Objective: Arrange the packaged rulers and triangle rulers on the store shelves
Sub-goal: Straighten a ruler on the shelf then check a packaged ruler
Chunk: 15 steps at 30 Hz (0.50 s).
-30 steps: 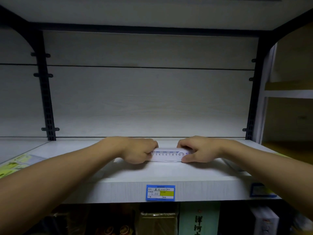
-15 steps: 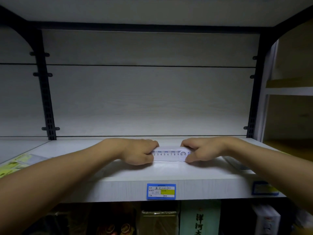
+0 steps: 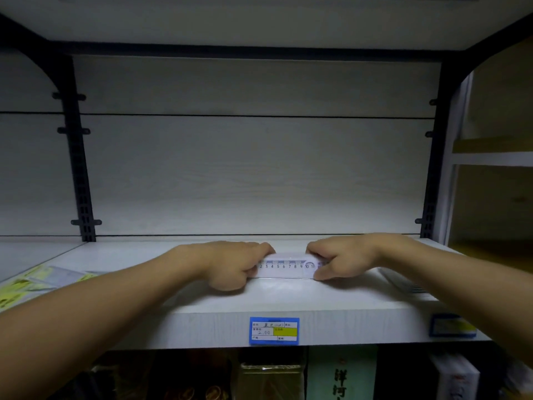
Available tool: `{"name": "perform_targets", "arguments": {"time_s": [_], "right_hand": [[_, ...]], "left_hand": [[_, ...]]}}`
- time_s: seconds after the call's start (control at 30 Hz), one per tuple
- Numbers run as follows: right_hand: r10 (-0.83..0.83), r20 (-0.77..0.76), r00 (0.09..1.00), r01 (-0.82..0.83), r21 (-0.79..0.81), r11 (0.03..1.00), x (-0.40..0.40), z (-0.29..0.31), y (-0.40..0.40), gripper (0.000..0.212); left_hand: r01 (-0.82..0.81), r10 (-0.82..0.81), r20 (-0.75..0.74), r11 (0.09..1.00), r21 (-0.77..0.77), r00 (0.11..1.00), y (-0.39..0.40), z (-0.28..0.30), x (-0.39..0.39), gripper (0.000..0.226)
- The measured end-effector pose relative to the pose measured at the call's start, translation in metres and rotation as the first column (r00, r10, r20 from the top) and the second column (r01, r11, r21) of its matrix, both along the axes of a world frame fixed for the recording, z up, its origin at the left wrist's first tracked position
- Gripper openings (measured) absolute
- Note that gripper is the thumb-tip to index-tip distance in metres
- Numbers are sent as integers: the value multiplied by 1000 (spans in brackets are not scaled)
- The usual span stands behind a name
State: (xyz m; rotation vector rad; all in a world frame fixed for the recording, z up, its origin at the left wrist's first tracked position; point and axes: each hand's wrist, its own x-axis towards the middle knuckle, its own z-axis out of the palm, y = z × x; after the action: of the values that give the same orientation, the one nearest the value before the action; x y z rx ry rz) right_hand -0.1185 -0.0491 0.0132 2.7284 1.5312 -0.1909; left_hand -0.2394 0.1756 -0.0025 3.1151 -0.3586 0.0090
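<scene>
A clear packaged ruler [image 3: 284,268] with printed numbers lies flat along the middle of the white shelf board [image 3: 202,321]. My left hand [image 3: 233,264] grips its left end with curled fingers, and my right hand [image 3: 340,259] pinches its right end, thumb at the front edge. Both ends of the ruler are hidden under my hands. More packaged rulers [image 3: 403,284] lie flat on the shelf under my right forearm, partly covered by it.
Yellow-green packaged items [image 3: 34,281] lie on the neighbouring shelf at the left. A blue price tag [image 3: 274,330] sits on the shelf's front edge, another [image 3: 450,326] at the right. Black uprights [image 3: 80,174] flank the bay. Boxed goods [image 3: 340,373] fill the shelf below.
Both hands and the ruler have shifted slightly toward the back of the shelf; the grips are unchanged.
</scene>
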Motion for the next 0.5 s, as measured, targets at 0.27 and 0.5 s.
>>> {"name": "perform_targets", "arguments": {"time_s": [0.27,0.5], "right_hand": [[10,57,998,-11,11,1000,0,3,3,24],[6,75,997,-3,-33,999,-3,0,-1,31]], "left_hand": [[2,-1,24,1000,-3,1000,-5,11,-1,41],[21,-20,17,998,-58,1000,-5,2,0,34]]}}
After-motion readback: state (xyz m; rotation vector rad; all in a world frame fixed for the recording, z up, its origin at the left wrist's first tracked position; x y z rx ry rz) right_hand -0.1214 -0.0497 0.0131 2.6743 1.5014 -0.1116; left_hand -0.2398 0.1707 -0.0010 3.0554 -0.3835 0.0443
